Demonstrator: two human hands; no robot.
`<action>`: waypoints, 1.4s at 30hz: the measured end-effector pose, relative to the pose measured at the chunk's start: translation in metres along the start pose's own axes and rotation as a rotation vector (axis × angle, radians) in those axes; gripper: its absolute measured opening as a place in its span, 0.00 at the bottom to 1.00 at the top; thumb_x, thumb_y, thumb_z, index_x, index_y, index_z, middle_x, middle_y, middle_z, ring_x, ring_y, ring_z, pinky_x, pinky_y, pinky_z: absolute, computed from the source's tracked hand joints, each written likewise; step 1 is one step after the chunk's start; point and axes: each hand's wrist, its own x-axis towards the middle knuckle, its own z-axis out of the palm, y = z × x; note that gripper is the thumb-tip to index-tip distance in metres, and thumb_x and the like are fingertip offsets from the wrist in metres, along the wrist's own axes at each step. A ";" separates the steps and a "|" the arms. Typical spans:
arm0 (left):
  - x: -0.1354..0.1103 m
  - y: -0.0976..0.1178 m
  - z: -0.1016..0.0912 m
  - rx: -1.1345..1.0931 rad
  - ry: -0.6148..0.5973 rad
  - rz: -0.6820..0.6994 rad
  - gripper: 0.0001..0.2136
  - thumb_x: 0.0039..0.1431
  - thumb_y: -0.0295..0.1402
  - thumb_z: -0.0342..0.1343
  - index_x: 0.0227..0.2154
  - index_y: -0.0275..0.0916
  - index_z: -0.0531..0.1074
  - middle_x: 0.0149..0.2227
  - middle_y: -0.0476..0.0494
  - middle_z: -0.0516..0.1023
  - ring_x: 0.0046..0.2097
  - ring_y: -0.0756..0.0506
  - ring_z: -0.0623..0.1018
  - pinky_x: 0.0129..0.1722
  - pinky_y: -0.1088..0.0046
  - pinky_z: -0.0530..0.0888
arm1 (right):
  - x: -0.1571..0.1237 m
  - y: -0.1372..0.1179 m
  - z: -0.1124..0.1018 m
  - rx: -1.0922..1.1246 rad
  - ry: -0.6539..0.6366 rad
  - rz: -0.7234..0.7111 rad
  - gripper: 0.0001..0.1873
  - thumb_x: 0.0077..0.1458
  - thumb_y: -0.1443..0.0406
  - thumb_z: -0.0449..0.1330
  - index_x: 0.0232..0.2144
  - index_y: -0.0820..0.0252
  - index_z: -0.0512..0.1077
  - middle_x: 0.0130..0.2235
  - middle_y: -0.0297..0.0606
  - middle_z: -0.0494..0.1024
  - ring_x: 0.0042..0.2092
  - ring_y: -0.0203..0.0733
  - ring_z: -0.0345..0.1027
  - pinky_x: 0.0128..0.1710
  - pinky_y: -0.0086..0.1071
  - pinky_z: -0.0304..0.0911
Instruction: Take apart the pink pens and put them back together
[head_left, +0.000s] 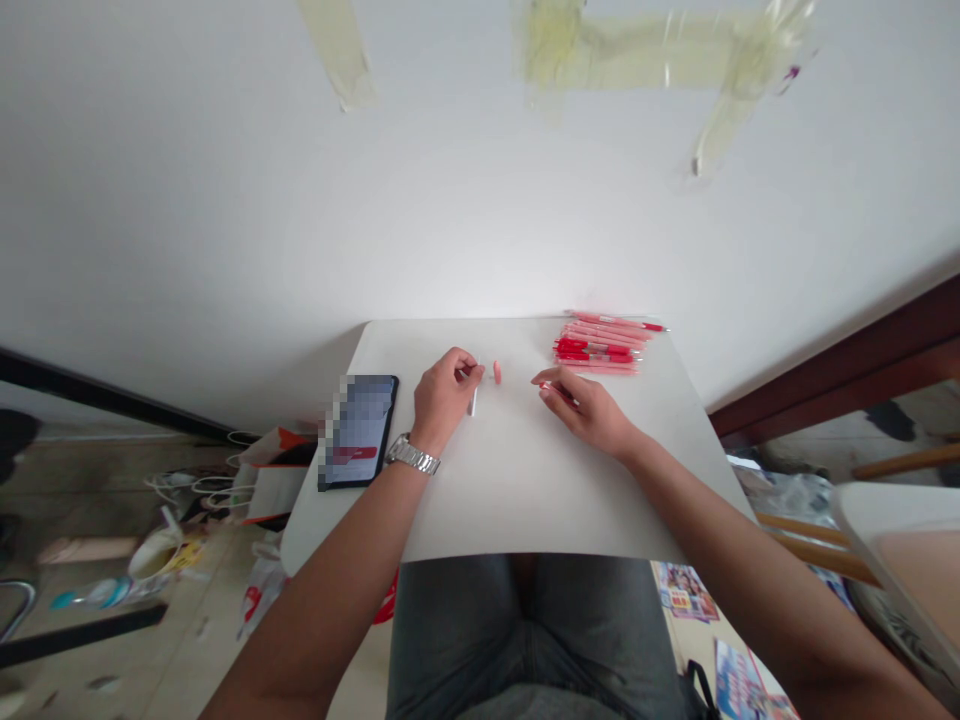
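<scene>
My left hand (444, 392), with a metal watch (413, 454) on its wrist, pinches a thin white stick (472, 404) that looks like a pen refill. Just right of those fingertips a small pink pen part (496, 372) stands out against the white tabletop. My right hand (585, 408) is curled, thumb and fingers closed around a small pinkish-red piece (547, 387); most of it is hidden, so its kind is unclear. Beyond the right hand lies a pile of pink and red pens (598, 345).
A phone (358, 430) lies at the left of the small white table (517, 500). A taped white wall (450, 220) rises behind the table. Bags, cables and a bottle (94, 593) are on the floor at left; a white stool-like surface (892, 510) stands at right.
</scene>
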 end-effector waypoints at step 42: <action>-0.001 0.007 -0.002 0.133 -0.050 -0.036 0.08 0.69 0.42 0.56 0.42 0.46 0.76 0.38 0.48 0.84 0.38 0.45 0.80 0.37 0.71 0.68 | 0.003 0.000 -0.001 -0.018 0.054 0.015 0.19 0.74 0.57 0.52 0.57 0.55 0.76 0.44 0.42 0.82 0.40 0.43 0.75 0.41 0.34 0.69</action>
